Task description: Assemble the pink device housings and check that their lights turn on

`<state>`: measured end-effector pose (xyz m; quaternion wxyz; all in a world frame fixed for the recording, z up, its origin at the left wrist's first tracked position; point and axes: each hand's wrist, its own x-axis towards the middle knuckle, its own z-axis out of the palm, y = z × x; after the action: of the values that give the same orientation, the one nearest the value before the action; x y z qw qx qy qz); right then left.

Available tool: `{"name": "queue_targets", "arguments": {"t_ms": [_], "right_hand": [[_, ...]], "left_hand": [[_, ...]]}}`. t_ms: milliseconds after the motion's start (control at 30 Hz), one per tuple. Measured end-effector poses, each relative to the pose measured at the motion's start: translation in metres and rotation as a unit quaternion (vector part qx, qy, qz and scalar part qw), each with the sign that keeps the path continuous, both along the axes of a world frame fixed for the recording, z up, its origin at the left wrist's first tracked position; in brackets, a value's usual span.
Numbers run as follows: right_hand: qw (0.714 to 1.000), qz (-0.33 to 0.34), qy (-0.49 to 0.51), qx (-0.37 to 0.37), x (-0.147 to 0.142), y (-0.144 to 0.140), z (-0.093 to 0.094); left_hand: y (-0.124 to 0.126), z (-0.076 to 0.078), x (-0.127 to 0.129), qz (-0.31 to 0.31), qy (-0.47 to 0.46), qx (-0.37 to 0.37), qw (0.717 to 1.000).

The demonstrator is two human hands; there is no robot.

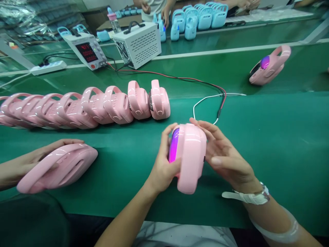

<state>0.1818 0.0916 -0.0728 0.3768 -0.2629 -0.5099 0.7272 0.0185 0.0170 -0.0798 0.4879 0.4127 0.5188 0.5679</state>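
Note:
Both my hands hold one pink plastic device (191,154) with a carry handle, just above the green table (269,144). Its front panel glows purple and faces left. My left hand (161,164) grips the lit side with the thumb across it. My right hand (223,154) presses the opposite side, where a white cable (203,101) ends near my fingertips. A white watch band sits on my right wrist.
A row of several pink devices (84,104) leans along the table at left. Another person's hand (38,159) holds a pink device (58,168) at lower left. One lit pink device (268,65) lies at far right. A power supply (88,51), white box (138,43) and blue devices (197,17) stand behind.

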Motion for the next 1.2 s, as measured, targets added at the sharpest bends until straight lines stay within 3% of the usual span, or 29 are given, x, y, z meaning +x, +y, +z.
{"name": "queue_targets", "arguments": {"t_ms": [133,200,367,467,533,700,767,867,967,1067,1200], "right_hand": [[0.995,-0.064,-0.014,0.075,0.001,-0.005,-0.005],[0.99,-0.075,-0.051,0.108,-0.002,-0.01,-0.009],[0.987,-0.092,-0.072,0.111,-0.009,-0.015,-0.015],[0.989,-0.068,-0.09,0.094,-0.011,-0.015,-0.016],[0.985,-0.063,-0.108,0.12,-0.012,-0.017,-0.013],[0.943,-0.169,-0.176,0.227,-0.005,-0.011,-0.007],[0.929,-0.149,-0.239,0.24,0.004,0.0,-0.01],[0.889,-0.059,-0.352,0.287,0.019,0.016,-0.02],[0.854,-0.004,-0.4,0.332,0.027,0.024,-0.029],[0.863,-0.026,-0.391,0.319,0.027,0.023,-0.024],[0.898,-0.16,-0.255,0.321,0.021,0.01,-0.002]], "left_hand": [[0.001,-0.005,-0.005,0.097,0.121,0.133,0.979],[0.002,-0.007,-0.006,0.121,0.142,0.159,0.97],[0.0,-0.006,-0.004,0.142,0.161,0.149,0.965],[-0.001,-0.006,-0.003,0.138,0.159,0.15,0.966],[-0.001,-0.007,-0.003,0.135,0.157,0.149,0.967],[-0.001,-0.008,-0.004,0.135,0.093,0.144,0.976],[-0.001,-0.007,-0.006,0.146,0.065,0.132,0.978],[0.001,-0.006,-0.009,0.179,0.068,0.118,0.974],[0.003,-0.006,-0.012,0.186,0.073,0.101,0.975],[0.004,-0.006,-0.012,0.201,0.086,0.112,0.969],[0.003,-0.007,-0.008,0.188,0.108,0.123,0.968]]}}
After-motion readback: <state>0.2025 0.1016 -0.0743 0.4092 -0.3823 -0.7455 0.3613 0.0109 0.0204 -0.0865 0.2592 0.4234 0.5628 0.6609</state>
